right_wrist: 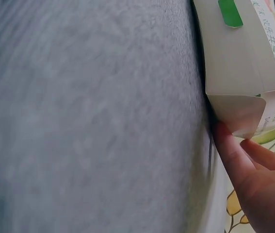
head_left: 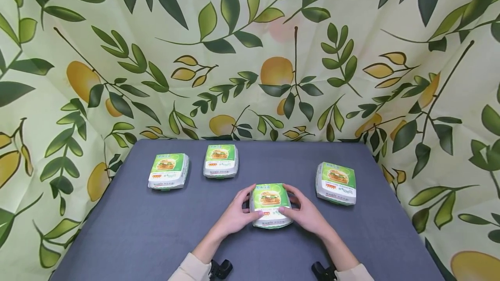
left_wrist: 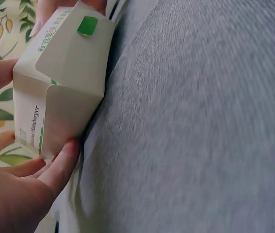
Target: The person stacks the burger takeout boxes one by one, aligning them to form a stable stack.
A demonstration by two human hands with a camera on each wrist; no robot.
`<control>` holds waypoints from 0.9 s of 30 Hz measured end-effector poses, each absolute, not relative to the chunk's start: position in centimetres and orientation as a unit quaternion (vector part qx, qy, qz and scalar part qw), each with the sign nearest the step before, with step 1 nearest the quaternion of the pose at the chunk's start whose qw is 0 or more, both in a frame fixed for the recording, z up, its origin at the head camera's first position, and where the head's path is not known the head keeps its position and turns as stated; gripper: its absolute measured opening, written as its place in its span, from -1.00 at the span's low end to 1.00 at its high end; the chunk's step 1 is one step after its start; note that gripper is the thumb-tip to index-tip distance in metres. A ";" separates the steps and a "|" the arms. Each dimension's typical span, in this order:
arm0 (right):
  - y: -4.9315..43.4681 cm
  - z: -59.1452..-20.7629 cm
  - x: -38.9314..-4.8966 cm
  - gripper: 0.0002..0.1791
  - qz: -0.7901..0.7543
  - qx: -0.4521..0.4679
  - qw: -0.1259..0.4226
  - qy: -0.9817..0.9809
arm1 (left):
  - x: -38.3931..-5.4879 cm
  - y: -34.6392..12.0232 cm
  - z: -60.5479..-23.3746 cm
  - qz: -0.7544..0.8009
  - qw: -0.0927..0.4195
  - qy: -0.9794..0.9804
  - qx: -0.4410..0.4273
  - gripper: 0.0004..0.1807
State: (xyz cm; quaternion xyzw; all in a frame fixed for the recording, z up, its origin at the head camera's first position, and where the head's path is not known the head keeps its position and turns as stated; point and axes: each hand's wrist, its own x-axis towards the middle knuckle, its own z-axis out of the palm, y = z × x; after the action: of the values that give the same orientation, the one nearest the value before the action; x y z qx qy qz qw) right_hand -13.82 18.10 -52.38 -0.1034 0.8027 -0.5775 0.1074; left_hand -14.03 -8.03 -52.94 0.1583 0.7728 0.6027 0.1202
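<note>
Both hands grip one burger box (head_left: 269, 194) near the middle of the table, a white and green carton with a hamburger picture on its lid. My left hand (head_left: 235, 214) curls around its left side, thumb on the front top edge. On the opposite side my right hand (head_left: 306, 212) holds it the same way. In the left wrist view the box (left_wrist: 74, 63) shows its white front with a green tab, and the left fingers (left_wrist: 62, 167) reach under its side. The right wrist view shows the right hand (right_wrist: 266, 179) at the carton's (right_wrist: 239, 63) lower corner.
Three similar burger boxes stand on the dark grey table (head_left: 156, 237): one box (head_left: 169, 171) at the far left, another box (head_left: 221, 161) at the back, and a third box (head_left: 336, 183) to the right. A leaf-and-fruit patterned cloth (head_left: 242, 55) hangs behind and at the sides.
</note>
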 end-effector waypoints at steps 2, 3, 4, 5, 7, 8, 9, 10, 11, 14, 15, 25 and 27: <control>17.9 -52.5 -13.9 -0.17 -0.579 -0.111 0.109 0.800 | -14.0 -8.3 -52.8 0.600 0.118 0.775 0.157 -0.11; 17.8 -52.6 -14.0 -0.17 -0.580 -0.114 0.110 0.799 | -14.1 -8.5 -52.7 0.601 0.119 0.775 0.155 -0.11; 17.7 -52.6 -14.1 -0.17 -0.580 -0.115 0.111 0.799 | -14.1 -8.6 -52.7 0.602 0.118 0.775 0.154 -0.11; 17.5 -52.7 -14.1 -0.17 -0.580 -0.116 0.110 0.799 | -14.1 -8.8 -52.6 0.603 0.119 0.773 0.153 -0.11; 17.2 -52.7 -14.1 -0.16 -0.581 -0.116 0.108 0.798 | -14.1 -9.1 -52.5 0.605 0.122 0.772 0.150 -0.12; 17.0 -52.8 -14.1 -0.16 -0.582 -0.115 0.107 0.798 | -14.1 -9.2 -52.6 0.607 0.125 0.771 0.148 -0.12; 16.8 -52.8 -14.1 -0.15 -0.581 -0.114 0.105 0.799 | -14.1 -9.4 -52.6 0.609 0.127 0.769 0.147 -0.12; 16.6 -52.8 -14.1 -0.15 -0.582 -0.114 0.104 0.798 | -14.2 -9.5 -52.6 0.610 0.129 0.769 0.145 -0.12; 16.4 -52.8 -14.1 -0.15 -0.583 -0.115 0.104 0.798 | -14.2 -9.7 -52.6 0.610 0.131 0.768 0.142 -0.12; 15.9 -52.8 -14.1 -0.14 -0.583 -0.119 0.102 0.797 | -14.2 -10.1 -52.7 0.616 0.136 0.764 0.137 -0.11; 15.7 -52.8 -14.1 -0.14 -0.582 -0.121 0.101 0.798 | -14.2 -10.2 -52.7 0.617 0.135 0.763 0.136 -0.11; 14.9 -52.5 -13.9 -0.15 -0.574 -0.121 0.092 0.805 | -14.1 -10.8 -52.6 0.617 0.131 0.764 0.134 -0.10; 14.8 -52.4 -13.9 -0.15 -0.576 -0.121 0.091 0.803 | -14.2 -10.8 -52.7 0.615 0.127 0.767 0.135 -0.11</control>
State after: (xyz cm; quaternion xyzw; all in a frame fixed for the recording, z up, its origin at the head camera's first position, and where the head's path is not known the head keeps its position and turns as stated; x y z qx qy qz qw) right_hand -13.86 14.83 -52.43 -0.1210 0.8034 -0.5757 0.0915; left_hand -14.21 -10.81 -52.73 0.1350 0.7667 0.6147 0.1270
